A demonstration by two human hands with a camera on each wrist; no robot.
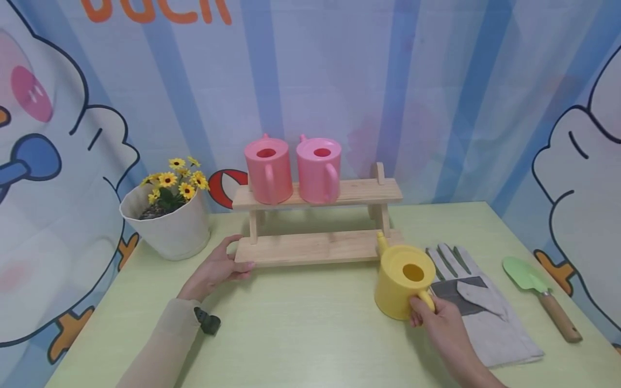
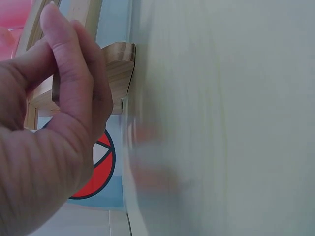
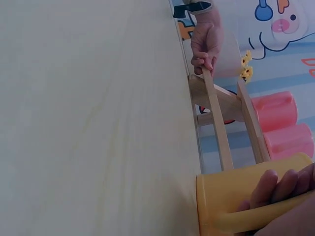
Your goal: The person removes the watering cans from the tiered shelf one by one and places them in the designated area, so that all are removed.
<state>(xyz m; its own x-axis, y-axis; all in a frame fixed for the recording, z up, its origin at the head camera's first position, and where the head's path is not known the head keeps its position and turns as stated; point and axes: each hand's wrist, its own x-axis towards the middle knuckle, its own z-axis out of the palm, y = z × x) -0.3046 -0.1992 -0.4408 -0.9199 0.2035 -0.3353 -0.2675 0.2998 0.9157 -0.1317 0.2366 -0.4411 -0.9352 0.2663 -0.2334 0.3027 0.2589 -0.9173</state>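
A two-tier wooden plant stand (image 1: 310, 249) rests on the table. My left hand (image 1: 216, 272) pinches the left end of its lower board, thumb at the front edge. My right hand (image 1: 443, 326) grips the handle of a yellow watering can (image 1: 395, 285), which stands upright with its spout toward the stand. In the head view the spout overlaps the right end of the lower board. Two pink watering cans (image 1: 269, 180) stand side by side on the upper board, left of its middle. The right wrist view shows fingers (image 3: 278, 189) curled through the yellow can's handle.
A white pot of yellow flowers (image 1: 167, 231) stands left of the stand. Right of the yellow can lie grey-and-white gardening gloves (image 1: 490, 323), then a green trowel (image 1: 553, 307) with a wooden handle near the table's right edge. A patterned curtain (image 1: 330, 81) hangs behind.
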